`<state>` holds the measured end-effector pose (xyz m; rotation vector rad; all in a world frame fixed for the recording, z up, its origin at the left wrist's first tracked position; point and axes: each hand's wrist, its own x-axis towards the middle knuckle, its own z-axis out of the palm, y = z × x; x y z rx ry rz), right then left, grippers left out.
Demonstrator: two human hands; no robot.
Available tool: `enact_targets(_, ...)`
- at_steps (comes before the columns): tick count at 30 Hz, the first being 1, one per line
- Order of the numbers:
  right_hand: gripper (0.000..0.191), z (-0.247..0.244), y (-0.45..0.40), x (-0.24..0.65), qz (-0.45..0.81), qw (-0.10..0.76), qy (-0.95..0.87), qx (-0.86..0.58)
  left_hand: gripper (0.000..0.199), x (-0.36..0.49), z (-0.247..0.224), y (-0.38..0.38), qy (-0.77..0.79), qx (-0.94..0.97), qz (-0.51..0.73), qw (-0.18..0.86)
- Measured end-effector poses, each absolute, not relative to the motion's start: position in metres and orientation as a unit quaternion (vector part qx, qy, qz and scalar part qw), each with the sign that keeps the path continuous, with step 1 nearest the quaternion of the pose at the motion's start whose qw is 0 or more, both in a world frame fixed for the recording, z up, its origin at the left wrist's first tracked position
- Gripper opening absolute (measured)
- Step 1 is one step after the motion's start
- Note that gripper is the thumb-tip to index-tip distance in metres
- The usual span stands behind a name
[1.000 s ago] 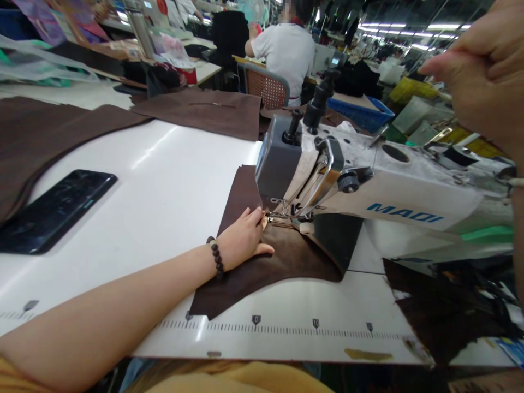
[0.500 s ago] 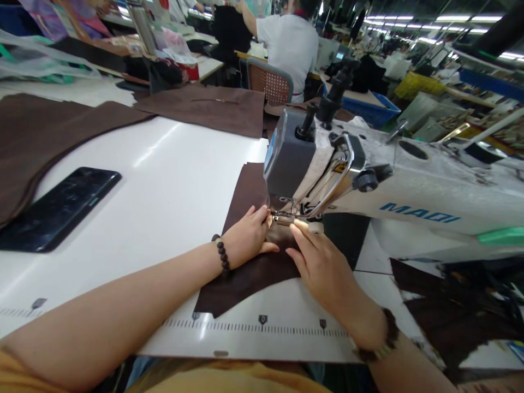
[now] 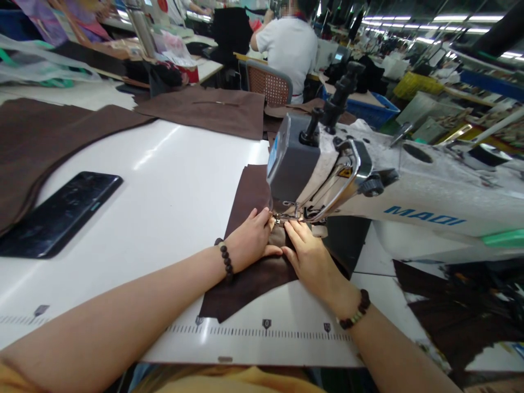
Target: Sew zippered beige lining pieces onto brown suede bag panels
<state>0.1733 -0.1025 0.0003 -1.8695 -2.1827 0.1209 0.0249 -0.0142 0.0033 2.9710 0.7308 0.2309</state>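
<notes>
Hands press on brown cloth (image 3: 262, 284) under the sewing machine (image 3: 335, 169). The left hand (image 3: 249, 240) has its fingers flat, a bit spread, by the needle. The right hand (image 3: 313, 259) lies flat too, fingers out. The cloth sits on the white table (image 3: 172, 185), near a black phone (image 3: 61, 215).

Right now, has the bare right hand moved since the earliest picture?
Yes: the right hand has come down and left, from above the white and grey sewing machine in view, onto the dark brown material.
</notes>
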Motion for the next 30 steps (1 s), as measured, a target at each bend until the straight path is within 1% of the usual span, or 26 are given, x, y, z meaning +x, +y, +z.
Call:
enact_targets(5,0.046,0.001,-0.103,0.176,0.054,0.139,-0.751,-0.644,0.068,0.025,0.002,-0.015,0.233,0.970,0.069,0.021)
enact_targets(11,0.041,0.007,-0.101,0.171,0.048,0.127,-0.743,-0.655,0.051,0.020,0.001,-0.027,0.245,0.966,0.080,-0.005)
enact_targets(15,0.037,0.007,-0.097,0.163,0.035,0.118,-0.720,-0.683,0.048,0.018,0.000,-0.030,0.244,0.966,0.087,0.001)
enact_targets(21,0.040,-0.003,-0.098,0.174,0.027,0.142,-0.743,-0.653,0.054,0.021,-0.004,-0.035,0.270,0.960,0.075,0.008)
enact_targets(26,0.041,-0.003,-0.097,0.178,0.022,0.134,-0.760,-0.636,0.064,0.025,-0.008,-0.038,0.292,0.952,0.085,0.004)
enact_targets(30,0.042,-0.002,-0.098,0.170,0.013,0.129,-0.743,-0.656,0.065,0.023,-0.003,-0.035,0.280,0.956,0.086,0.013)
